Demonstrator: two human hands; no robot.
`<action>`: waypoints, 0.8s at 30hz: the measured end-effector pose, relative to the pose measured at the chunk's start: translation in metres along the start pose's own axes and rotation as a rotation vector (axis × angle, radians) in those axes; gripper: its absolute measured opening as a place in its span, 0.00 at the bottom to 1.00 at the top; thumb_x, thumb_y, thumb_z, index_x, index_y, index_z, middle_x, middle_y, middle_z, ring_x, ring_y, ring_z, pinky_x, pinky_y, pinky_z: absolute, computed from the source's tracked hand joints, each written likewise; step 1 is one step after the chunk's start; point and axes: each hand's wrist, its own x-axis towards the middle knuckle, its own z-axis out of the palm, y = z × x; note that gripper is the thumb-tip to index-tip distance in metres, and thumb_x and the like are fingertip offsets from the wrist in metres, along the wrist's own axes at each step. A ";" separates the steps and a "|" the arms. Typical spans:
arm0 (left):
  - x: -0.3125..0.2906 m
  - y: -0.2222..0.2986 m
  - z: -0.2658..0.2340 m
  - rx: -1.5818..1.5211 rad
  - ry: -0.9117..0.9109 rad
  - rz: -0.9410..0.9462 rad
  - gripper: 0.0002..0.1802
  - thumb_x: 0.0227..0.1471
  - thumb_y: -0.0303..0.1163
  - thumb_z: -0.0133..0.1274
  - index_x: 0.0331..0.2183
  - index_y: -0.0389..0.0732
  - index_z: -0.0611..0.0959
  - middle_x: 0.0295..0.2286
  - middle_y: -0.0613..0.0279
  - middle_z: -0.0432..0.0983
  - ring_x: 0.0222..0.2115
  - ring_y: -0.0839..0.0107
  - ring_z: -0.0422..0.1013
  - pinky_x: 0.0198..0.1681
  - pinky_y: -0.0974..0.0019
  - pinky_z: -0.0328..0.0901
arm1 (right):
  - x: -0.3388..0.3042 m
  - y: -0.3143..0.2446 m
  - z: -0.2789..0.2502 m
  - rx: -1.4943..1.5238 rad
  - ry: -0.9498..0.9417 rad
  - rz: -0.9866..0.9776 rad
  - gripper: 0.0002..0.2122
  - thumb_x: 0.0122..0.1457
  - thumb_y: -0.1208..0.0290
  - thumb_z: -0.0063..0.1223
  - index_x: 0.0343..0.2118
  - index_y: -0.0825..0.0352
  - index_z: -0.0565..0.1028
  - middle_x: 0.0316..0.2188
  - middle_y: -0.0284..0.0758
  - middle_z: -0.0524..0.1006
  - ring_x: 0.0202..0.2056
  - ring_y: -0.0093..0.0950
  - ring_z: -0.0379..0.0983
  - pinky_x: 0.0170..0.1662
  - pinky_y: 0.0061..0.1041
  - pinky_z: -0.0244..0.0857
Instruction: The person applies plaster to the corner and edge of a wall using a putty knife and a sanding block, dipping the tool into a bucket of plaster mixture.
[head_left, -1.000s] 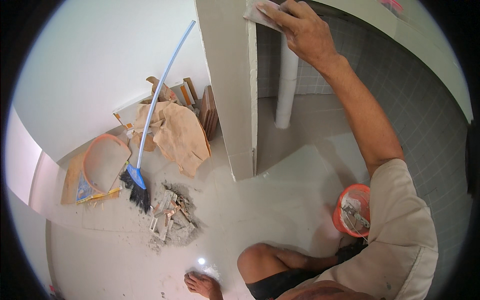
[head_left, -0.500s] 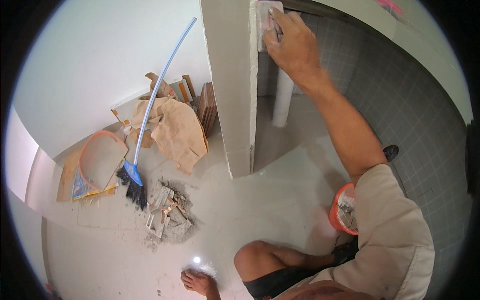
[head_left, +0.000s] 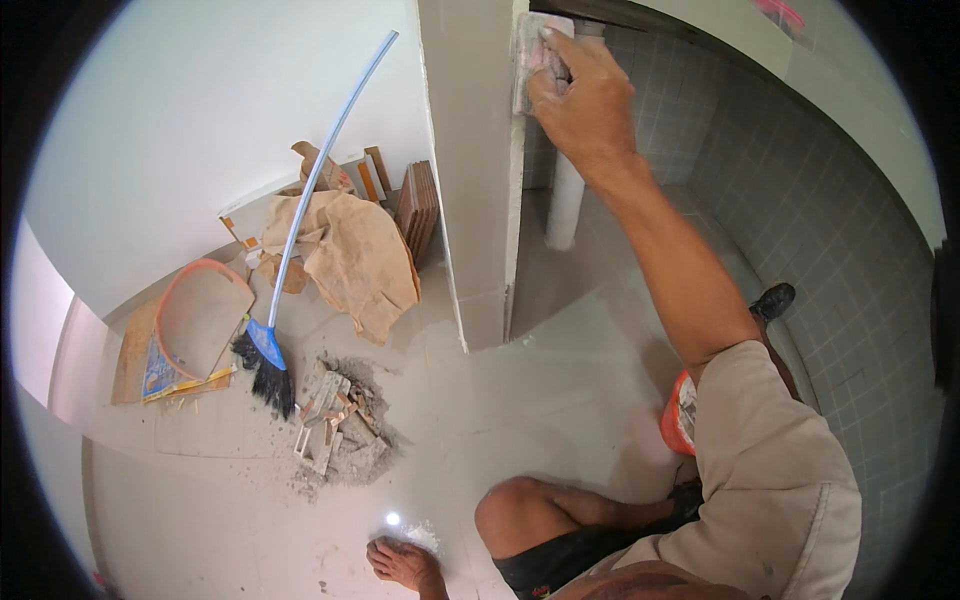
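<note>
My right hand (head_left: 592, 98) is raised at the upper middle, fingers closed on a flat pale rectangular block (head_left: 530, 62) smeared with white and pink. Whether this block is a sponge or a float I cannot tell. It presses against the narrow edge of a grey-beige wall end (head_left: 475, 170), near the top of the view. Low in the view, my left hand (head_left: 403, 563) rests on the floor with its fingers a little apart; nothing shows in it, though its palm is hidden. White powder (head_left: 425, 538) lies beside that hand.
A rubble heap (head_left: 345, 425) lies left of centre, with a blue-headed broom (head_left: 264, 345) beside it. Brown paper (head_left: 355, 255) and stacked boards (head_left: 417, 205) lean by the wall. Beyond the wall end stands a white pipe (head_left: 565, 205). A red bucket (head_left: 677, 420) sits partly behind my sleeve.
My right hand and the block have moved slightly down along the wall edge. The dark shoe at the right shows more, and my sleeve covers more of the bucket. My left hand stays down.
</note>
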 end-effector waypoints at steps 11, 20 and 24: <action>0.003 -0.011 0.012 0.008 0.033 0.015 0.26 0.52 0.34 0.47 0.53 0.40 0.71 0.61 0.52 0.62 0.64 0.53 0.56 0.65 0.46 0.50 | -0.014 0.001 -0.001 0.056 -0.017 0.005 0.17 0.53 0.70 0.59 0.45 0.68 0.81 0.32 0.43 0.78 0.33 0.41 0.76 0.40 0.36 0.72; 0.002 -0.002 0.000 0.009 -0.044 -0.008 0.26 0.54 0.34 0.47 0.55 0.41 0.69 0.62 0.53 0.61 0.65 0.55 0.54 0.66 0.46 0.49 | 0.027 -0.013 -0.012 -0.059 -0.094 -0.050 0.19 0.52 0.76 0.54 0.48 0.72 0.79 0.32 0.49 0.76 0.35 0.49 0.75 0.40 0.43 0.70; 0.004 -0.012 0.017 0.052 0.009 0.003 0.26 0.54 0.33 0.47 0.55 0.42 0.69 0.61 0.53 0.62 0.65 0.54 0.54 0.66 0.46 0.49 | -0.025 0.003 -0.003 -0.055 -0.174 -0.046 0.19 0.54 0.71 0.56 0.51 0.63 0.78 0.39 0.44 0.77 0.38 0.49 0.78 0.43 0.46 0.74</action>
